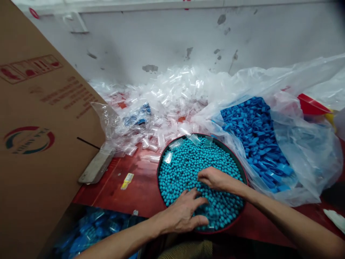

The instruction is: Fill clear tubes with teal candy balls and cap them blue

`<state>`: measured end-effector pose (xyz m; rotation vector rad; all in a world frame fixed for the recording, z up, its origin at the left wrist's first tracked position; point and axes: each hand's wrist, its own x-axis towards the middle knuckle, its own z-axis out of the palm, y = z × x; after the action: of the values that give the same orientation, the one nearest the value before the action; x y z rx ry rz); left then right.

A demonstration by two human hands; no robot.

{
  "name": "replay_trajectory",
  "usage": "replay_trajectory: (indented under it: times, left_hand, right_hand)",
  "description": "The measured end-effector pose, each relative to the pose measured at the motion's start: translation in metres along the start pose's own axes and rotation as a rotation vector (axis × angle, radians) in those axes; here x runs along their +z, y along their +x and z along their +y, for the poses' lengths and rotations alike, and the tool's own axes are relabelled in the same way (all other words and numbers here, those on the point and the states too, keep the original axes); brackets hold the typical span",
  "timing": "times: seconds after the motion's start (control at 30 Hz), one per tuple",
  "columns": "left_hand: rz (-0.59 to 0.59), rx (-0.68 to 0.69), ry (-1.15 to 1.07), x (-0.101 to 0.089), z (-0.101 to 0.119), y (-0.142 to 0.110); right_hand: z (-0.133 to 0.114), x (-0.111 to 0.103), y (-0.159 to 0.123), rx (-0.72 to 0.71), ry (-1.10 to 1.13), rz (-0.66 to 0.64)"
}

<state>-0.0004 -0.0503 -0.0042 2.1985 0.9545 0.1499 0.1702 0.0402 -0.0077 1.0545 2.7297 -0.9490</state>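
Note:
A round, dark red tub (244, 176) is full of small turquoise balls (185, 169). My left hand (185, 210) is at its near side, fingers spread and thumb apart, low over the balls. Between thumb and fingers lies a clear plastic piece (211, 216), hard to make out; I see no grip on it. My right hand (211, 178) is over the middle of the tub with its fingers curled together; whatever they may hold is hidden. A few clear plastic tubes (167, 157) rest on the balls near the far rim.
Many clear tubes (172, 93) are heaped along the wall. To the right, an open plastic bag (309, 162) holds blue plastic parts (253, 133). A large cardboard box (40, 108) stands left. Below the red table (137, 180) are blue filled items (91, 230).

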Motion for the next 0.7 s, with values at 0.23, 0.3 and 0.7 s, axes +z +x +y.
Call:
replay_trajectory:
  times: [0.23, 0.3, 0.7]
  left_hand:
    - [0.017, -0.049, 0.039, 0.004, 0.002, -0.001]
    - [0.020, -0.044, 0.035, 0.003, 0.001, -0.001]
    - [0.038, -0.033, -0.054, 0.005, -0.005, 0.000]
  right_hand:
    - [-0.049, -0.004, 0.115, 0.021, -0.197, 0.287]
    - [-0.052, 0.001, 0.134, 0.042, -0.215, 0.278]
    - [0.040, -0.018, 0.037, 0.109, 0.099, 0.502]
